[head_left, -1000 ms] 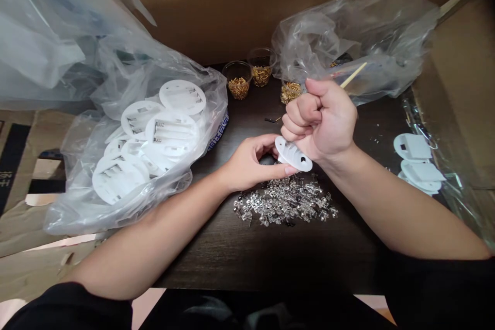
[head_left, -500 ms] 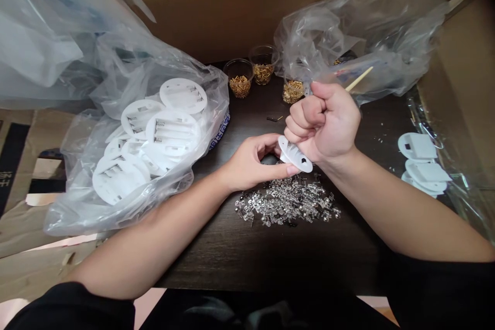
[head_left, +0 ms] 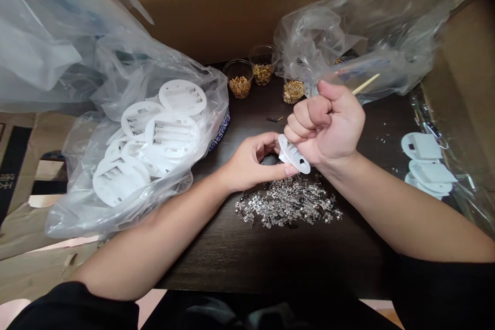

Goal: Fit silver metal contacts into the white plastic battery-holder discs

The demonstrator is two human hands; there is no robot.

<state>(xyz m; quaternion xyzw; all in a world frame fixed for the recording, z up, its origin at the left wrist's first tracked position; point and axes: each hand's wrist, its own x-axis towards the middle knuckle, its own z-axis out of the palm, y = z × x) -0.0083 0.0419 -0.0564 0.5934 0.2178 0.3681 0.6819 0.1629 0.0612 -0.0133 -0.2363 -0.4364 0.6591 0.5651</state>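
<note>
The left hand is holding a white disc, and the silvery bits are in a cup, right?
Not quite: the silvery bits lie in a loose heap on the dark table, as the head view shows. The left hand is holding a white disc.

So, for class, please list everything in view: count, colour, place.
Held round plastic disc: one, white, centre
Other round plastic discs: at least eight, white, left bag and right side
Plastic bags: two, translucent, left and far right
Round plastic cups: three, clear, far side
Slim metal pins: uncountable, gold, in cups
Small metal pieces: uncountable, silver and black, central heap
Thin piece: one, black and gold, near cups
Slender stick: one, pale yellow, right of centre
Patterned rim: one, blue and white, beside left bag
Cardboard panels: several, brown, back and sides
Tabletop: one, dark brown, underneath
Sleeves: two, black, lower corners
Left grip: one, bare, holding disc
Right grip: one, bare, closed around stick
</note>
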